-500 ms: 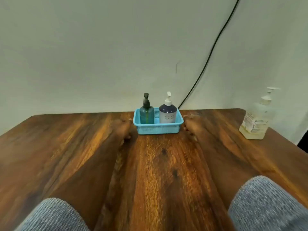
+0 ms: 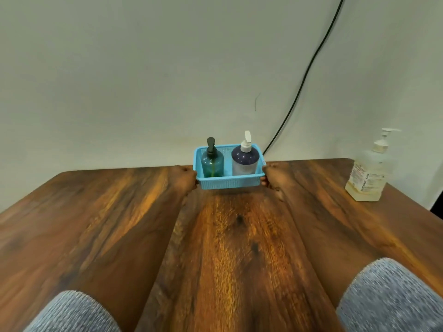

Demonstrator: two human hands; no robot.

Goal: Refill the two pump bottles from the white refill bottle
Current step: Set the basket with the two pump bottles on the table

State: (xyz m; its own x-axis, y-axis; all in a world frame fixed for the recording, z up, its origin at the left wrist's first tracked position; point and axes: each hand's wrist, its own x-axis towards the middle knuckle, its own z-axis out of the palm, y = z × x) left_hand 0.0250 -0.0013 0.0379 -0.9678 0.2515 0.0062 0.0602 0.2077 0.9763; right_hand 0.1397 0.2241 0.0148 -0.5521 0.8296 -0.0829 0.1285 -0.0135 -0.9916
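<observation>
The left hand closes its grip on the left end of the blue basket, thumb over the rim, at the far edge of the wooden surface. The basket appears raised slightly, a shadow showing beneath it, though I cannot be sure it is clear of the wood. Inside stand the teal pump bottle on the left and the dark blue pump bottle on the right, both upright with pumps screwed on. The right hand clasps the basket's right end likewise. Well apart at the far right stands the white refill bottle, upright and untouched, its own pump on. By my judgement nothing is refilled yet: opening both bottles, opening the refill and pouring all remain.
</observation>
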